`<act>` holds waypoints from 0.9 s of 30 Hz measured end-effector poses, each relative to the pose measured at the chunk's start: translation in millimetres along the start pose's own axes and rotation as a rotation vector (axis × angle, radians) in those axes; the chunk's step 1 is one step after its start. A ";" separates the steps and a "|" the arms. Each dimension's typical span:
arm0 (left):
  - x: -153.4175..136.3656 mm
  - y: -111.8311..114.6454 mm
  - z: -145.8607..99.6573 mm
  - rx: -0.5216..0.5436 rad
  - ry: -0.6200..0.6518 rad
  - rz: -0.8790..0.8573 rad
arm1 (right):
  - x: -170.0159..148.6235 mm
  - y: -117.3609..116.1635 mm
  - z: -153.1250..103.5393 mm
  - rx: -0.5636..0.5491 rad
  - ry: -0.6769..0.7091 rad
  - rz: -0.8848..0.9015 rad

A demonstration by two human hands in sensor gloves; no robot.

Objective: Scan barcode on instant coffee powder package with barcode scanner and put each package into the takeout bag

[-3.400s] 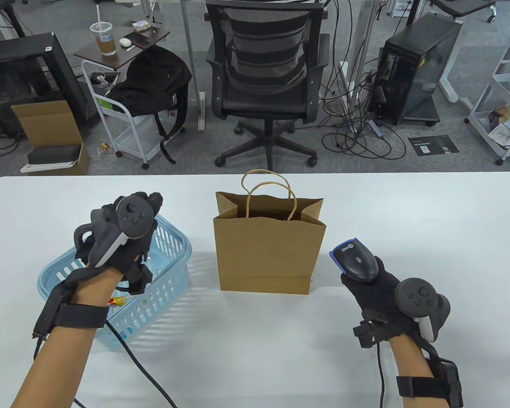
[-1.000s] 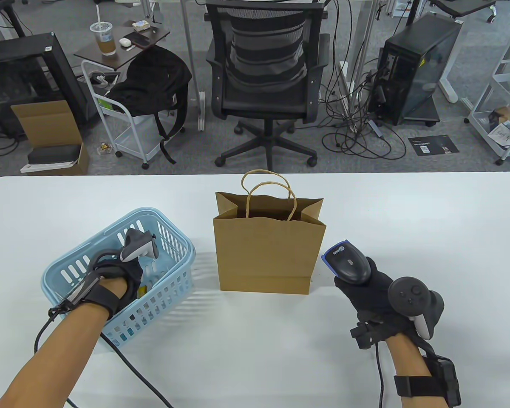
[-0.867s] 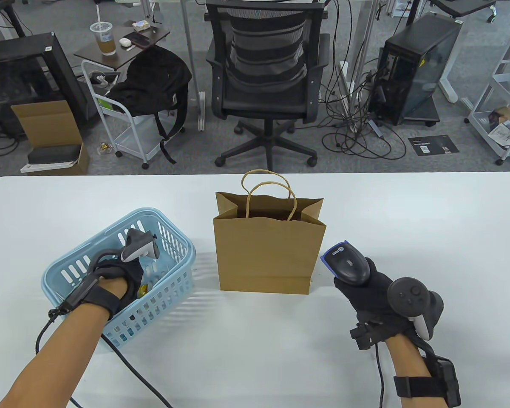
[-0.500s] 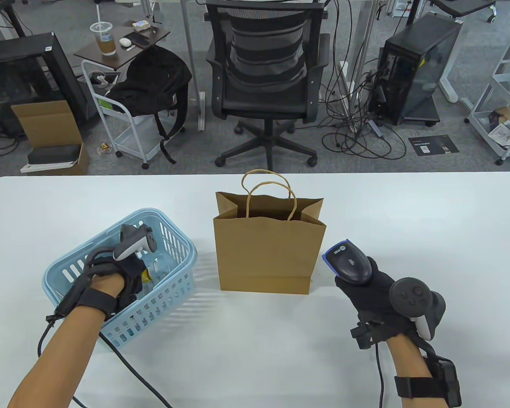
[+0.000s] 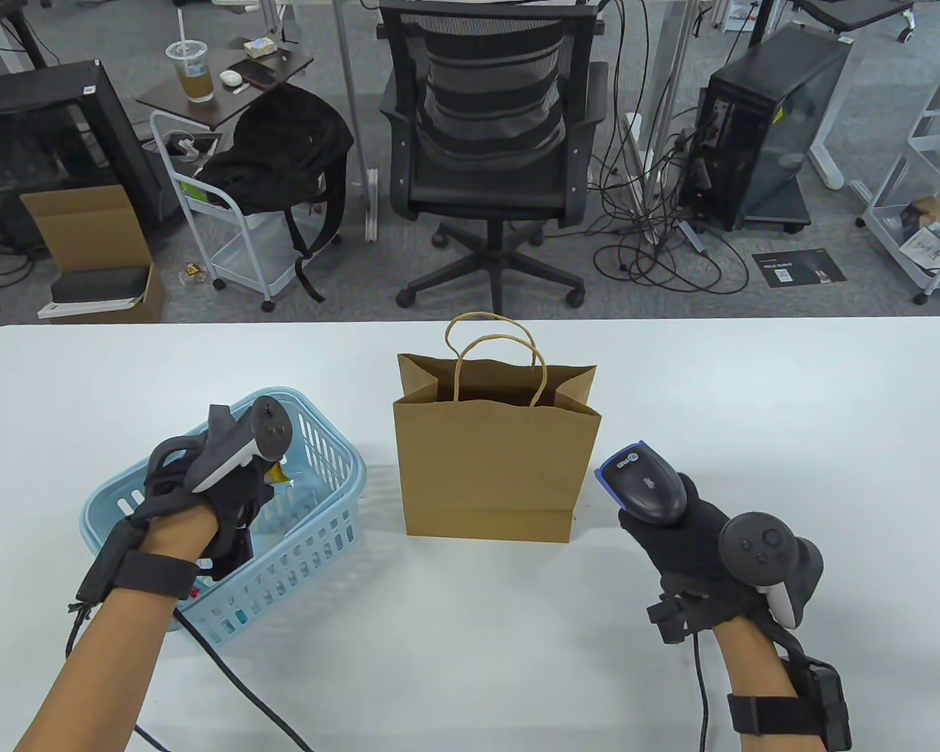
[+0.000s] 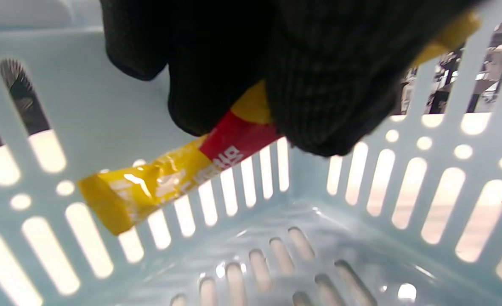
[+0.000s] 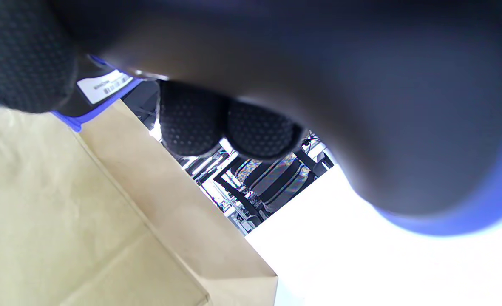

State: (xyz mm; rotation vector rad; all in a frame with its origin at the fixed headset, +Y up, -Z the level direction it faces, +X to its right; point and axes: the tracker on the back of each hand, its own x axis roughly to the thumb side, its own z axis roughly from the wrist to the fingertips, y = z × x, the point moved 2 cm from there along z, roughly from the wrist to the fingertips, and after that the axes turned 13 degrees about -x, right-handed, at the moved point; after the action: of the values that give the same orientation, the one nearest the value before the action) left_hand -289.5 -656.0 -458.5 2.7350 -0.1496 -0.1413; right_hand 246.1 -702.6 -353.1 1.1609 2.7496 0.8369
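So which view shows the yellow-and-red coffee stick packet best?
The left wrist view: the yellow-and-red coffee stick packet shows lengthwise, pinched by the left hand inside the light blue plastic basket. The table view shows only its yellow tip; the right wrist view shows none.

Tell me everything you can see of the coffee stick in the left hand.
The coffee stick is a slim, glossy sachet, yellow with a red band bearing white lettering. The left hand pinches its upper part between gloved fingers; its free end slants down inside the blue basket, apparently clear of the floor. No barcode shows.
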 end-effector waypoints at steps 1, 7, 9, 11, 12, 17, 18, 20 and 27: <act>0.0 -0.5 -0.2 0.009 0.007 -0.012 | -0.1 -0.2 -0.2 0.001 -0.001 0.000; -5.2 0.7 1.5 0.033 -0.045 -0.031 | 0.2 -0.1 -0.5 0.003 0.000 0.000; -5.3 0.1 0.6 0.036 -0.037 -0.035 | 0.0 -0.1 -0.4 0.002 0.000 0.002; -4.2 -1.4 -1.5 0.048 -0.017 -0.040 | -0.1 -0.2 -0.3 0.002 0.000 0.003; -3.0 -3.3 -4.2 0.066 0.002 -0.047 | -0.1 -0.2 -0.3 0.002 0.000 0.002; -1.2 -16.8 -15.6 0.146 0.102 -0.127 | 0.0 -0.3 -0.4 0.003 0.000 0.003; -1.4 -22.1 -19.6 0.171 0.122 -0.151 | 0.0 -0.3 -0.4 0.003 0.000 0.004; -1.8 -31.2 -26.6 0.202 0.160 -0.204 | 0.0 -0.2 -0.2 0.001 0.001 0.005; 11.3 -63.0 -71.6 0.409 0.291 -0.195 | -0.1 -0.7 -0.1 0.003 0.004 0.002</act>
State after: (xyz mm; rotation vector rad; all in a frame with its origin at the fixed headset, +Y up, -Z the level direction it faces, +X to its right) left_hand -264.3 -572.4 -418.5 3.1319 0.1914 0.2636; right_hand 245.8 -703.2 -353.4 1.1641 2.7540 0.8362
